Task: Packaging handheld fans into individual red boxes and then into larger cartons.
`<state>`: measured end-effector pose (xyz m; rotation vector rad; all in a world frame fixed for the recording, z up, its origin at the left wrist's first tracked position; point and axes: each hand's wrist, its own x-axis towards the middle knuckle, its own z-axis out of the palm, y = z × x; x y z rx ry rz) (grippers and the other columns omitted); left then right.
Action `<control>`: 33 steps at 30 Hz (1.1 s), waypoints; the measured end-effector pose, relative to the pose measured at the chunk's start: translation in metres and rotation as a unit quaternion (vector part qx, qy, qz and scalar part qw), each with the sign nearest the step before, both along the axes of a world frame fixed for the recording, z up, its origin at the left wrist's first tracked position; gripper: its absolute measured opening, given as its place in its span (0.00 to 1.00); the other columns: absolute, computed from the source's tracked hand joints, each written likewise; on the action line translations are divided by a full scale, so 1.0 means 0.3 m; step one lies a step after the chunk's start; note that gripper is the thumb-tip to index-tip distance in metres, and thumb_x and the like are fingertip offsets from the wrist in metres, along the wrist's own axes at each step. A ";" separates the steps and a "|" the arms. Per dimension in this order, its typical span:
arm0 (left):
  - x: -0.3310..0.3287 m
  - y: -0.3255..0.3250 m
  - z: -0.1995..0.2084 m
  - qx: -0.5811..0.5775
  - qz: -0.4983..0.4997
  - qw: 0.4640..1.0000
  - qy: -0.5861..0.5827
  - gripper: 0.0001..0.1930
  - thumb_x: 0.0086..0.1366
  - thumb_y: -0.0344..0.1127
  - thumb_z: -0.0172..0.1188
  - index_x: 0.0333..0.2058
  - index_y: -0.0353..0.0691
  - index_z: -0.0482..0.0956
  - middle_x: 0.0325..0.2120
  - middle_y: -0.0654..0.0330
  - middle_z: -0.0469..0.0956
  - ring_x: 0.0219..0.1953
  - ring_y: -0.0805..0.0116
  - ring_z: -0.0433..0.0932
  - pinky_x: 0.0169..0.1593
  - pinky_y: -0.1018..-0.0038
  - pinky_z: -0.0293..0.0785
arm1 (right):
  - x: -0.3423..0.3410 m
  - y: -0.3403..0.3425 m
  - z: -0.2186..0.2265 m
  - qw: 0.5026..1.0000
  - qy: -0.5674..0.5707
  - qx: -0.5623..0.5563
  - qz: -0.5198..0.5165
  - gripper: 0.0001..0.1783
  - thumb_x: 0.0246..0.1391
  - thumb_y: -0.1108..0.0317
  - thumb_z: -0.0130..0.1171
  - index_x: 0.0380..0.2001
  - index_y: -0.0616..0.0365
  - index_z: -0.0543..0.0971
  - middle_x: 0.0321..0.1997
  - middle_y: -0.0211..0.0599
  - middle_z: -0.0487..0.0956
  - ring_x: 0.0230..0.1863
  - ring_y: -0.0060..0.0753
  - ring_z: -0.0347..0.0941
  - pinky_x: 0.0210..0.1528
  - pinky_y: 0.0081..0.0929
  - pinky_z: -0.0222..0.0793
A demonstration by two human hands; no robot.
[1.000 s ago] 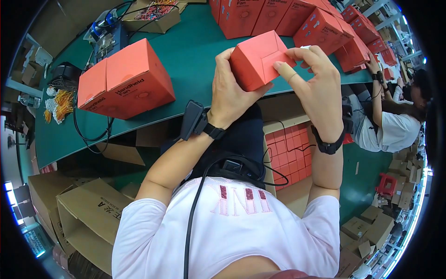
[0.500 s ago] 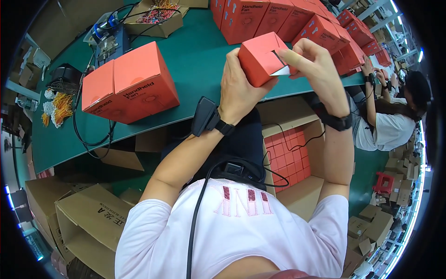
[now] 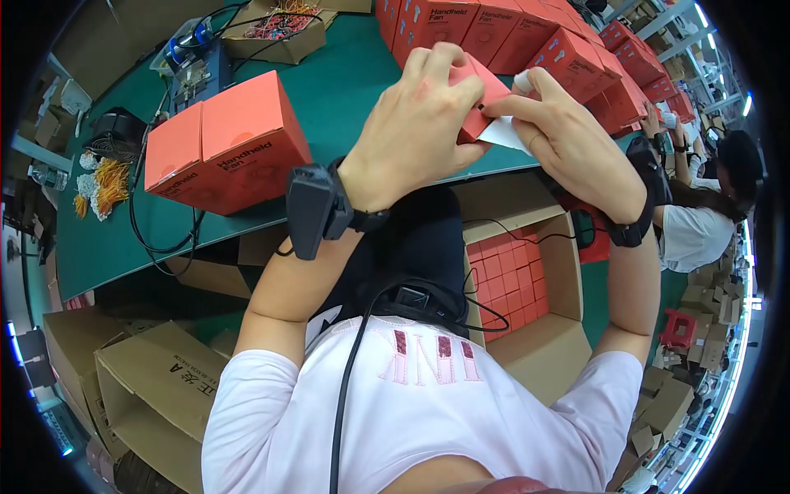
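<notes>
Over the table's near edge I hold a small red cardboard box (image 3: 491, 84), with a white-lined flap (image 3: 505, 134) sticking out toward me. My left hand (image 3: 415, 132) is wrapped over the box from the left, its fingers bent across the top and covering much of it. From the right, my right hand (image 3: 580, 152) has its fingers closed at the opened end, pinching at the flap. A white cover sits on one of its fingertips. Two red boxes (image 3: 255, 148) stand side by side on the green table (image 3: 354, 95) to the left.
Rows of red boxes (image 3: 568, 62) line the far right of the table. A carton of small red boxes (image 3: 539, 354) stands below, near my lap. Farther back are a carton of wires (image 3: 288, 41) and a metal fixture (image 3: 193, 78). A co-worker (image 3: 699, 230) sits at right.
My left hand has moved from the box's side to over its top, and the box has tipped. My right hand has shifted slightly right and down, and more of the white flap shows.
</notes>
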<state>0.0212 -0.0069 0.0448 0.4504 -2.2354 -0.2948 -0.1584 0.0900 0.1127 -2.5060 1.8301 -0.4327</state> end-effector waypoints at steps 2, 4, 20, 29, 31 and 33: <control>-0.007 -0.005 0.009 -0.005 0.003 1.000 -0.028 0.22 0.43 0.35 0.71 0.39 0.37 0.77 0.46 0.51 0.69 0.49 0.51 0.73 0.42 0.62 0.80 | 0.008 -0.009 0.038 0.999 0.032 0.036 0.000 0.15 0.60 0.74 0.50 0.49 0.55 0.78 0.37 0.44 0.67 0.35 0.46 0.71 0.42 0.37 0.68; -0.015 -0.016 0.000 0.000 0.011 1.000 -0.027 0.23 0.43 0.34 0.72 0.38 0.36 0.74 0.46 0.50 0.68 0.48 0.51 0.73 0.42 0.61 0.80 | 0.021 -0.018 0.069 0.996 0.061 0.068 0.001 0.16 0.60 0.73 0.50 0.51 0.53 0.78 0.38 0.45 0.67 0.35 0.49 0.71 0.41 0.39 0.68; -0.066 0.045 -0.201 0.047 0.017 0.957 0.287 0.32 0.39 0.28 0.80 0.41 0.44 0.68 0.55 0.45 0.63 0.56 0.43 0.68 0.51 0.58 0.74 | -0.013 -0.057 0.073 0.941 0.281 -0.190 0.022 0.10 0.47 0.67 0.64 0.32 0.59 0.78 0.39 0.37 0.70 0.44 0.38 0.70 0.47 0.36 0.67; -0.088 0.056 -0.194 0.049 -0.052 0.962 0.263 0.31 0.40 0.27 0.78 0.41 0.44 0.67 0.55 0.44 0.63 0.56 0.44 0.68 0.51 0.59 0.75 | -0.025 -0.027 -0.033 0.962 0.253 -0.104 -0.020 0.10 0.52 0.68 0.59 0.37 0.61 0.78 0.34 0.37 0.74 0.39 0.39 0.72 0.42 0.32 0.69; -0.083 0.055 -0.196 0.051 -0.052 0.963 0.260 0.31 0.40 0.26 0.78 0.41 0.43 0.67 0.55 0.44 0.63 0.56 0.44 0.68 0.51 0.59 0.75 | -0.019 -0.014 -0.037 0.971 0.217 -0.090 -0.040 0.11 0.53 0.67 0.60 0.38 0.62 0.79 0.32 0.38 0.74 0.37 0.41 0.73 0.40 0.34 0.69; -0.088 0.059 -0.198 0.054 -0.053 0.964 0.257 0.32 0.40 0.26 0.78 0.42 0.43 0.67 0.55 0.44 0.63 0.56 0.43 0.68 0.51 0.59 0.75 | -0.014 0.000 -0.031 0.992 0.069 -0.019 -0.101 0.13 0.55 0.65 0.60 0.41 0.61 0.80 0.31 0.39 0.74 0.35 0.43 0.73 0.37 0.37 0.69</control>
